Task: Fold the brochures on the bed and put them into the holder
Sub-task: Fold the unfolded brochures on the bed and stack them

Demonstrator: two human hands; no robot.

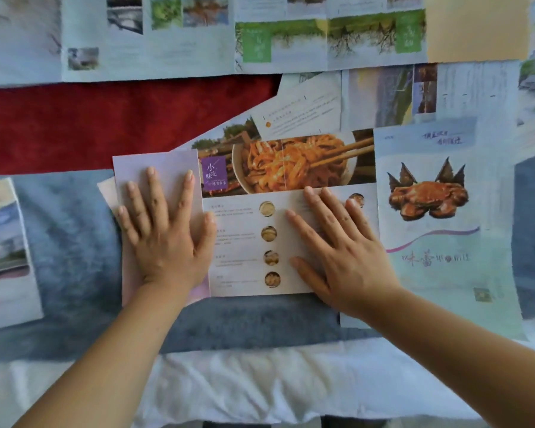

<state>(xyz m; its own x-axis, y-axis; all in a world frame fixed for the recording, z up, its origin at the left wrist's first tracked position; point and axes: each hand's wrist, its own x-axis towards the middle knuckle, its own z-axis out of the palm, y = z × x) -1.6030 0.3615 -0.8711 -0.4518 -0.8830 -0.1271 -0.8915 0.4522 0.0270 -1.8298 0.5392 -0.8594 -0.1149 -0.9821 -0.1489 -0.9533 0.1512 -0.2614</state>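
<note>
I am on the folding step. The noodle brochure (244, 242) lies on the blue blanket (74, 242) right in front of me. Its left flap (164, 163) is turned over onto the page. My left hand (164, 239) lies flat on the flap, fingers spread and straight, pressing it down. My right hand (337, 251) is flat too, fingers straight, pressing the right part of the page. Neither hand grasps anything.

I judge the first fold is made, but its crease wants a firm rub along the edge. Next I would have to lift the right part, bring it over the left flap so the edges meet, and press. The crab brochure (430, 196) lies unfolded just beside it on the right, so more folding remains. I see no holder from here.
</note>
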